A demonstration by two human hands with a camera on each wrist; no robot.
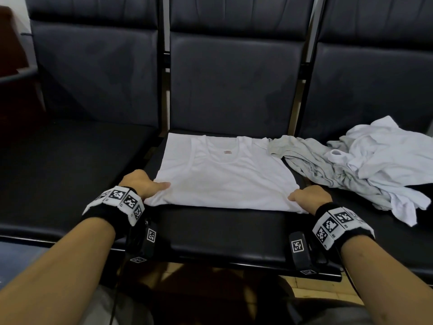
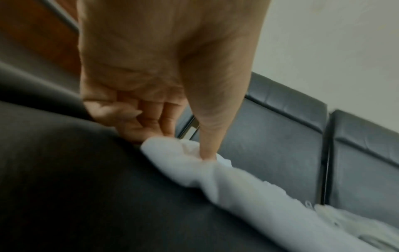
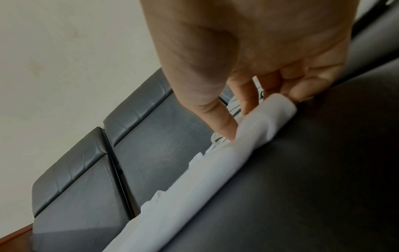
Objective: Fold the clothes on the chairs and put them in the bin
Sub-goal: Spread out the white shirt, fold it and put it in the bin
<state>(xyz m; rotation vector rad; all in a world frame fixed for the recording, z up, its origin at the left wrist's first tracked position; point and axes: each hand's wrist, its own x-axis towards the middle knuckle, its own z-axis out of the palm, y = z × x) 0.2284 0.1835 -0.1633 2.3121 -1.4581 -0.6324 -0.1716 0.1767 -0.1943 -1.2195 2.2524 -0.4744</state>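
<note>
White tank top (image 1: 225,177): plain white, small reddish label at the neckline
Heap of clothes (image 1: 365,167), at 3 o'clock from the tank top: pale grey garment toward the tank top, white garments on the far side
Chairs (image 1: 93,66): black padded seats and backs, dull sheen
Wristbands (image 1: 117,202): black, carrying white tiles printed with black square-code patterns
Wall (image 2: 334,42): off-white
Object at 10 o'clock in the head view (image 1: 11,43): reddish brown
</note>
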